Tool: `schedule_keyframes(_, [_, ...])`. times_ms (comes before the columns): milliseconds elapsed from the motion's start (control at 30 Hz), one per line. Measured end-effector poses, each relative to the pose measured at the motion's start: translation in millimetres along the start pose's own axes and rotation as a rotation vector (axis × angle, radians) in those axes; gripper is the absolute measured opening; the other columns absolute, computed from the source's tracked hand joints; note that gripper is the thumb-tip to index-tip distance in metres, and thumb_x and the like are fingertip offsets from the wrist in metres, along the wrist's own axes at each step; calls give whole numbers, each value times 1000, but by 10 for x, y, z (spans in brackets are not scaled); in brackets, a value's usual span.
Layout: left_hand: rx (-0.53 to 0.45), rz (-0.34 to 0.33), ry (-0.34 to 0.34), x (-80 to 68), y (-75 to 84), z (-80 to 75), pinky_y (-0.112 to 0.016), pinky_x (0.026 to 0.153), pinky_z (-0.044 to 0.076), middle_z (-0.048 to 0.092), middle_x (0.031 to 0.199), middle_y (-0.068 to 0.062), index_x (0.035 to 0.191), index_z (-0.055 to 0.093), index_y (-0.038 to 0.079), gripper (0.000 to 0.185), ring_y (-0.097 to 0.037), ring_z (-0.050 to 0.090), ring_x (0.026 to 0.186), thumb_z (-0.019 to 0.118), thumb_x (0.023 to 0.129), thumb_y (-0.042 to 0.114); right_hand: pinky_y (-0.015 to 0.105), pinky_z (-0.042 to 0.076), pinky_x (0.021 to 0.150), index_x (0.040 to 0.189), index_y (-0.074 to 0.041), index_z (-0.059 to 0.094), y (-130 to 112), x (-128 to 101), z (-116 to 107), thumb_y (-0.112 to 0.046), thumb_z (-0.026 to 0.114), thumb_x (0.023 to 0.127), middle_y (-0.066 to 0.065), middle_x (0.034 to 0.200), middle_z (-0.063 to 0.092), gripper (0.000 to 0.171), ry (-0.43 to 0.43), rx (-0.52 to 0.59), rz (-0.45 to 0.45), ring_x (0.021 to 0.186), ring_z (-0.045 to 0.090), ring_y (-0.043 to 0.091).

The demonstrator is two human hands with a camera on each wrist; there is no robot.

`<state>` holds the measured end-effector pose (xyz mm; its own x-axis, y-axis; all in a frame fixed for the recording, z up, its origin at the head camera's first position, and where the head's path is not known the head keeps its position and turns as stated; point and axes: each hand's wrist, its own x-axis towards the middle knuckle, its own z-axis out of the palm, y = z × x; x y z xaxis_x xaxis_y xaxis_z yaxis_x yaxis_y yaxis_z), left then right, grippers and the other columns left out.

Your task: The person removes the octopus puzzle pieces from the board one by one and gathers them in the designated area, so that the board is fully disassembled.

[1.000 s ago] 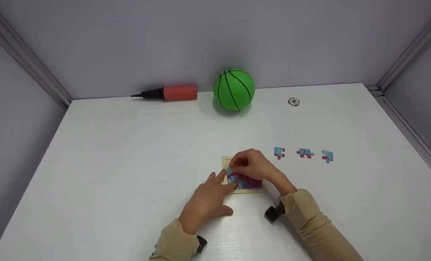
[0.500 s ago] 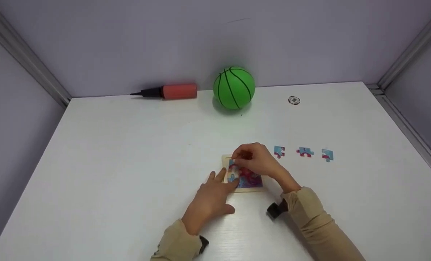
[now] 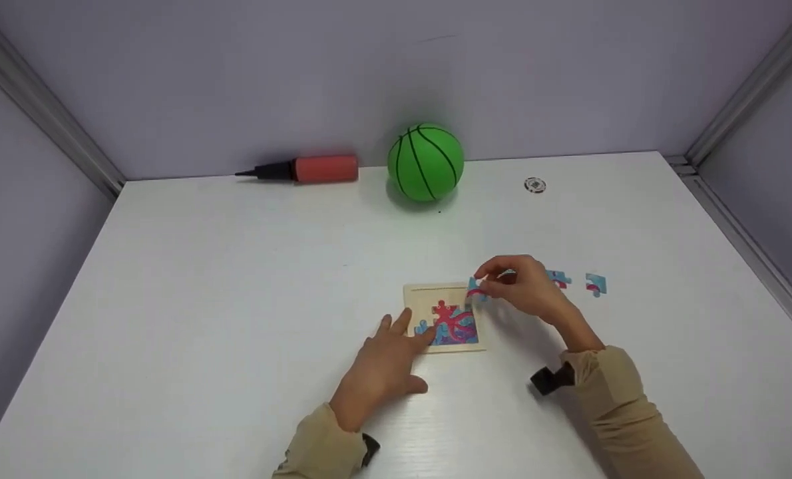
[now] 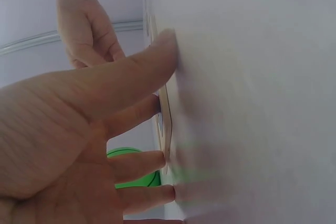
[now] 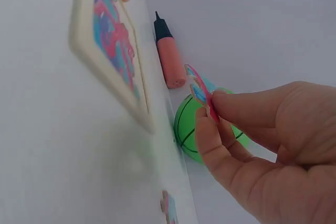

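Note:
My right hand pinches a blue and pink puzzle piece between thumb and fingers, above the upper right corner of a wooden puzzle tray. In the right wrist view that same piece is tilted and apart from the tray. A red octopus picture fills the tray's lower right part, while bare wood shows along the top. My left hand lies with fingers spread, its fingertips on the tray's left side. In the left wrist view those fingers are extended against the tray's edge.
To the right lie puzzle pieces, one partly hidden behind the right hand. A green ball, a red and black hand pump and a round chip stand along the back of the white table.
My right hand has lifted the puzzle piece off the tray's upper left area and carried it right, uncovering the octopus picture. The left hand has stayed almost still.

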<state>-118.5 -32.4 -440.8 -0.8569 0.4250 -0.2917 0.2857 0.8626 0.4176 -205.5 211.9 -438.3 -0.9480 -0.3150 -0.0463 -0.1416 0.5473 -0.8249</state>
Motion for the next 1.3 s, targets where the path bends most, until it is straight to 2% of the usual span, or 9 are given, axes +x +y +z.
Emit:
schedule_keyframes(267, [-34, -3, 0, -23, 4, -18, -62, 100, 34, 25, 155, -17, 144, 47, 19, 75, -45, 23, 139, 81, 78, 26, 28, 50, 79, 96, -8, 71, 292, -259, -186, -7, 67, 89, 4, 89, 63, 8, 2, -162, 44, 85, 55, 20])
schedule_keyframes(400, [-40, -14, 1, -28, -1, -19, -61, 101, 34, 26, 155, -17, 144, 47, 18, 75, -45, 22, 139, 81, 77, 25, 29, 50, 72, 93, -9, 70, 328, -311, -196, -8, 67, 88, 4, 86, 62, 6, 17, -232, 61, 82, 55, 21])
schedule_keyframes(567, [-49, -6, 12, -27, -8, 10, -62, 99, 35, 27, 154, -17, 143, 47, 18, 76, -46, 24, 139, 82, 76, 25, 30, 48, 67, 93, -10, 70, 333, -313, -176, -10, 69, 87, 3, 84, 61, 6, -7, -258, 78, 79, 52, 21])
schedule_keyframes(900, [-123, -5, 52, -3, -6, 40, -65, 99, 32, 28, 154, -17, 141, 50, 18, 76, -46, 22, 139, 84, 73, 20, 31, 49, 72, 95, -10, 71, 373, -309, -187, -11, 70, 87, 4, 88, 62, 8, 20, -273, 104, 83, 52, 22])
schedule_keyframes(1133, [-82, 2, 11, -19, 17, 32, -67, 99, 30, 22, 155, -19, 143, 48, 28, 72, -48, 19, 139, 80, 78, 20, 31, 48, 72, 96, -9, 70, 375, -309, -177, -10, 69, 88, 4, 88, 62, 8, 34, -298, 103, 82, 52, 22])
schedule_keyframes(1300, [-56, -2, -13, -29, 33, 34, -68, 100, 29, 20, 156, -19, 141, 50, 29, 67, -48, 16, 140, 78, 81, 20, 31, 47, 71, 97, -7, 69, 361, -314, -173, -10, 69, 88, 5, 86, 61, 10, 42, -295, 111, 81, 52, 22])
